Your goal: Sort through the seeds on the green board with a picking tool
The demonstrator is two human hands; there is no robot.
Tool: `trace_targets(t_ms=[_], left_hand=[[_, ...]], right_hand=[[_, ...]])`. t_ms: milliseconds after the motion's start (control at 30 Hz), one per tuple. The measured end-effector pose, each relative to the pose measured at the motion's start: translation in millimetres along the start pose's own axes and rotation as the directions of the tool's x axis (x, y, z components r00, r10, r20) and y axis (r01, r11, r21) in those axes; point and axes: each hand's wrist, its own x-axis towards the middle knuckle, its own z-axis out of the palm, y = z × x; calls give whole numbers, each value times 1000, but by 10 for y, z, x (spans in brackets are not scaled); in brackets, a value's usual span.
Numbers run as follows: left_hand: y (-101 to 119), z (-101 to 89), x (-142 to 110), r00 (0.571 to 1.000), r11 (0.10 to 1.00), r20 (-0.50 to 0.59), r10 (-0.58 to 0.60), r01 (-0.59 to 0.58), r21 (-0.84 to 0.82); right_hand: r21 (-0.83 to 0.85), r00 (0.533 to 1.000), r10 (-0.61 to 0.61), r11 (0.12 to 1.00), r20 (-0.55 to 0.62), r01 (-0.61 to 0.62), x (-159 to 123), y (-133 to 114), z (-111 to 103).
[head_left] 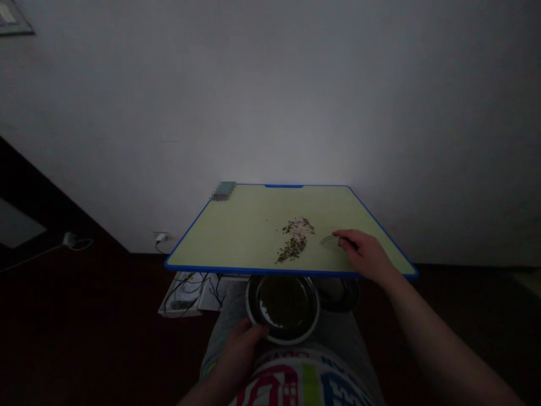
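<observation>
My left hand (245, 341) grips the near left rim of a round metal bowl (313, 316) on my lap, just below the table's front edge. Dark, fine-grained stuff (285, 301) lies inside the bowl. Over the right part of the pale-topped table (236, 231), my right hand (359, 251) is closed on the handle of a thin, pale utensil (329, 240) with a curved end; its exact kind is too dim to make out. To its left, small dark grains (292, 248) are scattered beside a patch of mixed whitish and brown grains (300, 226).
A blurred bluish object (224, 190) sits at the table's far left corner. The blue rim (291, 270) borders the tabletop, and a wall (291, 113) stands behind. Beneath are a white box with cables (181, 296) and a dark round container (338, 293).
</observation>
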Motion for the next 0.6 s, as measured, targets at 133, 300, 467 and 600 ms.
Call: trace_targets(t_ms=[133, 300, 467, 600], left_hand=[[42, 63, -31, 1000, 1000, 14, -28, 28, -2], [63, 81, -53, 1000, 999, 6, -31, 31, -44], [28, 47, -27, 999, 996, 1, -38, 38, -80], [21, 43, -28, 999, 993, 45, -31, 36, -114]], right_hand=[[-9, 998, 63, 998, -17, -63, -72, -52, -91], [101, 995, 46, 993, 84, -54, 8, -438, 73], [176, 983, -67, 984, 172, 36, 257, -811, 378], [136, 948, -174, 981, 267, 142, 420, -984, 546]])
